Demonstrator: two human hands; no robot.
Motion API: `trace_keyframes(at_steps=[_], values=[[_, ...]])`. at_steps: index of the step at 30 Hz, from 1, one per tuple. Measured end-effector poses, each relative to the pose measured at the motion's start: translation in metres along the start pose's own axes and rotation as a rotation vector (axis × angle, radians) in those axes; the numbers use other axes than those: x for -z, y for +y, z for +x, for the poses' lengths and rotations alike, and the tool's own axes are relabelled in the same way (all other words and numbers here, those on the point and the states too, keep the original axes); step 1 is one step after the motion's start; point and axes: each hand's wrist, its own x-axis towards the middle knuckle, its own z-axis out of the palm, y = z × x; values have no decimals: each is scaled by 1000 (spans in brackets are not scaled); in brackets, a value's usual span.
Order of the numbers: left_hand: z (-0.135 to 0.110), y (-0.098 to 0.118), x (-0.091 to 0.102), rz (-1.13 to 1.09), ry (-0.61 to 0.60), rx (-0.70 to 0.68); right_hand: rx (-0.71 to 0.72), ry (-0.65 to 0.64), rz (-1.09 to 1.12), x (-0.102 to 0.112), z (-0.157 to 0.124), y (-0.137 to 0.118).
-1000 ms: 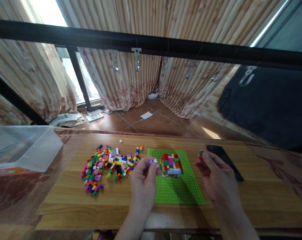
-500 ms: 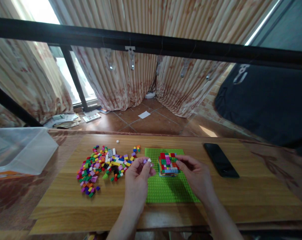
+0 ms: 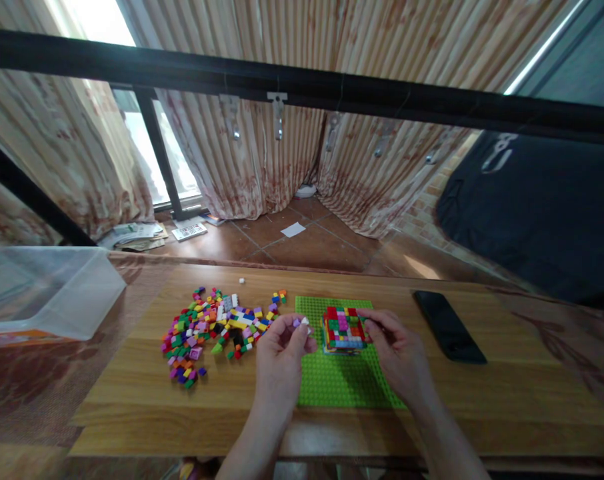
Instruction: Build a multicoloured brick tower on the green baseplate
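My left hand (image 3: 281, 353) is closed in a pinch around small purple and white toy bricks (image 3: 302, 323), left of a stacked block. That multicoloured brick block (image 3: 343, 330) stands on a green baseplate (image 3: 342, 387); its top is a patchwork of red, green, pink and other colours. At the block's upper right edge, the thumb and fingers of my right hand (image 3: 399, 347) come together. Whatever lies between those fingertips is too small to make out. A loose pile of mixed toy bricks (image 3: 195, 333) spreads to the left of my left hand.
A black phone (image 3: 449, 327) lies on the wooden table (image 3: 192, 420) to the right. One white brick (image 3: 242, 281) sits near the far edge. A clear plastic bin (image 3: 92, 293) stands at far left. A dark rail (image 3: 302, 87) crosses in front of the curtains.
The whole scene has shifted slightly right as the camera turned. The right hand stays at the block's edge, and the top pattern near its fingers looks different. The left hand keeps its bricks.
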Motion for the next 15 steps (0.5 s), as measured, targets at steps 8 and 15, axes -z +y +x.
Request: trace_keyframes(at_steps=[8, 15], values=[[0, 0, 0, 12, 5, -3, -73, 19, -46, 3, -1, 3], [0, 0, -1, 23, 7, -22, -10, -1, -195, 3, -3, 7]])
